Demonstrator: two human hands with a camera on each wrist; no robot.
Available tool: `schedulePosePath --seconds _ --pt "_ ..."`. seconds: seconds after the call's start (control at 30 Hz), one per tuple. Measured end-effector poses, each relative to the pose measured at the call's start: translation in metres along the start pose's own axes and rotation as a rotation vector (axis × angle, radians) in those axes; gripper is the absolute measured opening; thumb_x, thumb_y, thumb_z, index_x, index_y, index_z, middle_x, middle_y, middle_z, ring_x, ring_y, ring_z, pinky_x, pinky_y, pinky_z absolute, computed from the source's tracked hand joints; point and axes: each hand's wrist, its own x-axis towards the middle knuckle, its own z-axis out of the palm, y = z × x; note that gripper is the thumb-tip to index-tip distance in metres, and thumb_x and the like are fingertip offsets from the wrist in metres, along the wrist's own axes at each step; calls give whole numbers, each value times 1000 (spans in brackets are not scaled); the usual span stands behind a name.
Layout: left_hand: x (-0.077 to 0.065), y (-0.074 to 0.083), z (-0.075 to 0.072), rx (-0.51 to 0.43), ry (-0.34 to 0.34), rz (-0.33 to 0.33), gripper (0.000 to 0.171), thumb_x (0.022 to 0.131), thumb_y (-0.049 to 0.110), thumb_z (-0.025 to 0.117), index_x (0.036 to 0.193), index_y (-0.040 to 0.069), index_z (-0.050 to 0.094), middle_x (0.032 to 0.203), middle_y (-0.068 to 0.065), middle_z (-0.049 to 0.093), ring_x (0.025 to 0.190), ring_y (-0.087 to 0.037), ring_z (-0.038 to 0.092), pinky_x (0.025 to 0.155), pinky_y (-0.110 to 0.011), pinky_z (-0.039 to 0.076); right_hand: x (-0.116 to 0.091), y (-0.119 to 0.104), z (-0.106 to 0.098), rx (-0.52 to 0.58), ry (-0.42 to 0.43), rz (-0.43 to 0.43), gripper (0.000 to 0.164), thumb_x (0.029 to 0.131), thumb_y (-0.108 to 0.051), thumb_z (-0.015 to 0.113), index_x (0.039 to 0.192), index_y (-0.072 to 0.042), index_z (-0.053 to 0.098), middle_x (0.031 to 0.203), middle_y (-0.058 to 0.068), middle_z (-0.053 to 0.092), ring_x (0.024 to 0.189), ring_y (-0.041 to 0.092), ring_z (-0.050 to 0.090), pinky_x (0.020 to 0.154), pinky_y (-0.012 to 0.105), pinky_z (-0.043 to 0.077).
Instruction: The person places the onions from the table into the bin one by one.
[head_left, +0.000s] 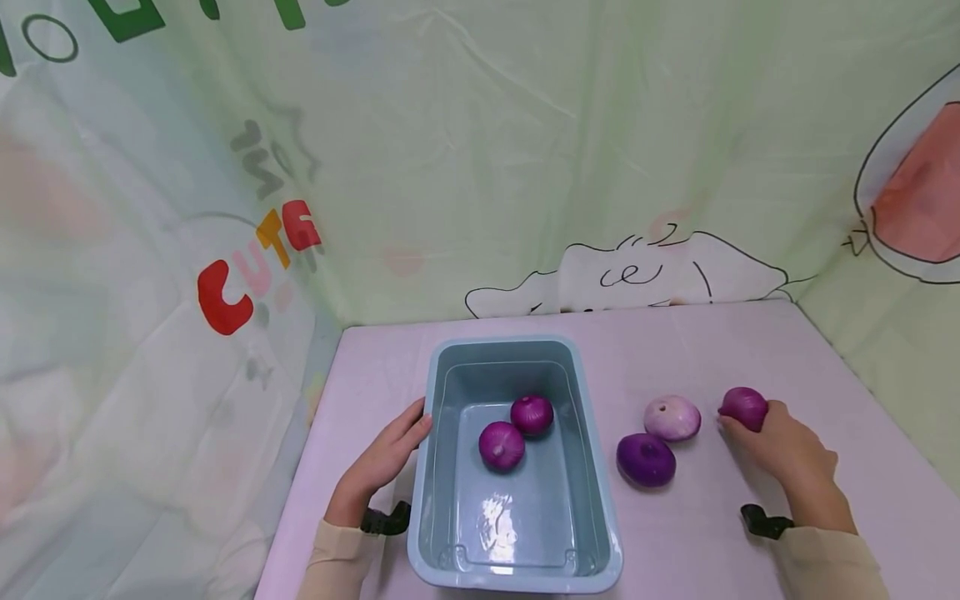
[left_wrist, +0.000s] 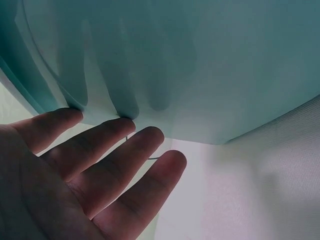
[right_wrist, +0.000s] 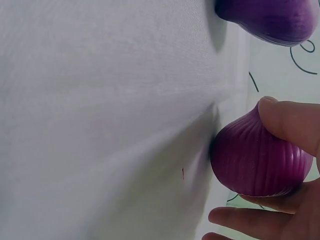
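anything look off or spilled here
One small oddity: in the right wrist view, a thin red mark stands out on the pale table near the held onion; what it is, I can't tell. Nothing looks spilled.

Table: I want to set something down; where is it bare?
Bare table shows behind the bin, up to the curtain, and in front of the dark onion, between bin and right sleeve. The bin's near end is bare; two onions sit farther in. Crowded: right of the bin, around that onion, pale onion, held onion and right hand.
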Motion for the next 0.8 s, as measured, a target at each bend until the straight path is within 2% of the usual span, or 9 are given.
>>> schedulePosePath --seconds 0.23,0.47,0.6,0.8 --pt "0 0 -1 1 -3 7 56 113 32 43 166 24 25 164 -10 36 141 -37 45 106 -66 40 -2 0 -2 2 0 17 103 94 -75 53 129 20 34 114 45 53 93 58 56 70 67 33" --pt "-1 -1 0 7 2 -1 56 113 33 44 166 25 26 165 -8 36 142 -36 45 105 -67 40 -9 -4 -12 -15 52 3 102 95 -75 51 129 20 36 110 44 56 88 54 58 65 61 38" --pt "-1 -1 0 11 4 -7 56 113 33 43 166 25 26 165 -10 35 142 -36 44 106 -66 40 -17 -19 -24 -8 100 -34 99 96 -72 52 129 19 38 109 42 58 86 52 59 61 58 40" --pt "-1 0 1 9 13 -14 56 113 36 43 166 27 26 164 -10 36 141 -37 45 106 -65 41 -28 -54 -38 10 182 -130 95 97 -67 55 135 19 39 103 36 62 85 49 61 57 51 41"
